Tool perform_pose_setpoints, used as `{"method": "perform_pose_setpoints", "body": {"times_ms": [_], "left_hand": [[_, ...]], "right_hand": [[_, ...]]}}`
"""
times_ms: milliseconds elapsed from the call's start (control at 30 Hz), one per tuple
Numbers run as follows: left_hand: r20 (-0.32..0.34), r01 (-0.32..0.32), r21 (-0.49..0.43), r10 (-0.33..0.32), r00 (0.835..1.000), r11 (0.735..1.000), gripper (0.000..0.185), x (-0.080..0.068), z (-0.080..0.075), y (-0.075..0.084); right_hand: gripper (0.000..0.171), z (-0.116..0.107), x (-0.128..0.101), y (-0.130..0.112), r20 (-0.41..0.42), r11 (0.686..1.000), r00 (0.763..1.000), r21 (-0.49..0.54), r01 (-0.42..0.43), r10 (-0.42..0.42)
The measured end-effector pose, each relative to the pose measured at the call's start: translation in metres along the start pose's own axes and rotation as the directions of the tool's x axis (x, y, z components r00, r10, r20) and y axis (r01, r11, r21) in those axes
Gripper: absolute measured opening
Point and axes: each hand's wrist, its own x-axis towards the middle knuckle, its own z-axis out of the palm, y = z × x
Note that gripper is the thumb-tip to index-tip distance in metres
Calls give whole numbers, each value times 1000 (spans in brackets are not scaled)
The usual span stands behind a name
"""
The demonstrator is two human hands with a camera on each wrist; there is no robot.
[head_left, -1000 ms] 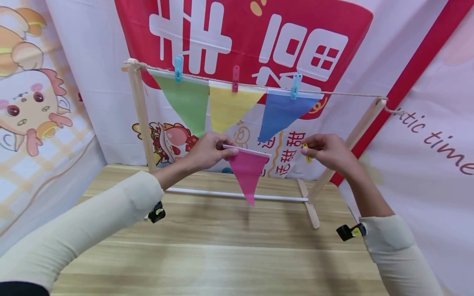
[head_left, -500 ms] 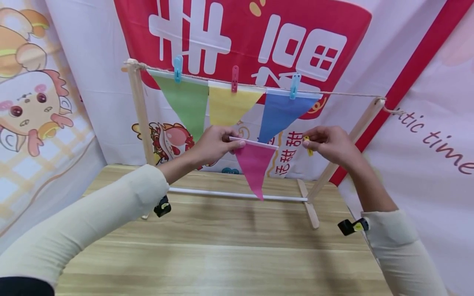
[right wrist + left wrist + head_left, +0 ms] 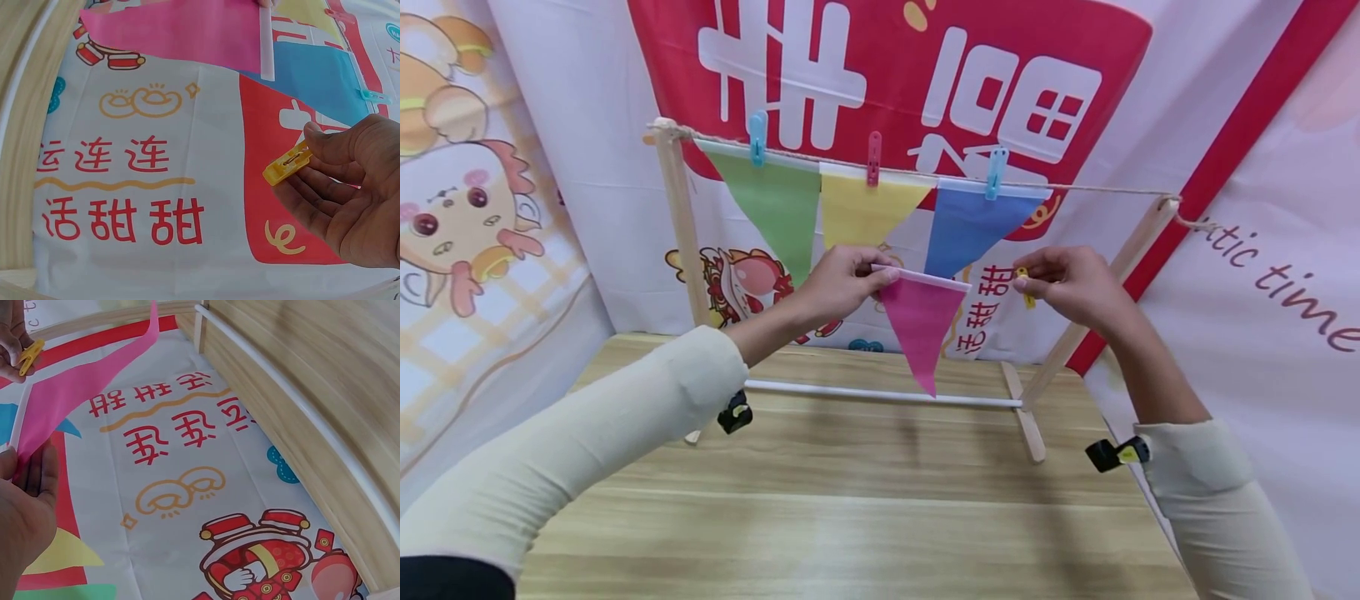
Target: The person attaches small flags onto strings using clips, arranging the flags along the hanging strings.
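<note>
The left hand pinches the pink flag at the left end of its white top strip, and the flag hangs point down in the air over the far part of the tabletop, in front of the wooden rack. The right hand holds a small yellow clip between thumb and fingers; in the right wrist view the clip sticks out from the fingertips with its mouth free.

To do this step well, I think the white strip should go level against the string, in the bare stretch between the blue flag and the right post of the rack. The left grip should stay at the corner, so the middle of the strip remains open for the clip. The clip should then bite both strip and string together.

For now the flag is clearly below the string and lies between the two hands. Its free right end is near the right hand but apart from it. The clip does not touch the flag yet.
</note>
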Motion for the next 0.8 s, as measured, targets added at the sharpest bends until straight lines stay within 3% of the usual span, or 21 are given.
{"method": "perform_pose_setpoints", "body": {"times_ms": [533, 800], "left_hand": [[-16, 33, -2, -33, 999, 999, 25, 12, 3, 12], [-17, 47, -65, -49, 999, 997, 26, 15, 9, 18]], "right_hand": [[54, -11, -3, -5, -44, 1000, 999, -11, -20, 19], [54, -25, -5, -12, -100, 1000, 995, 2, 12, -12]]}}
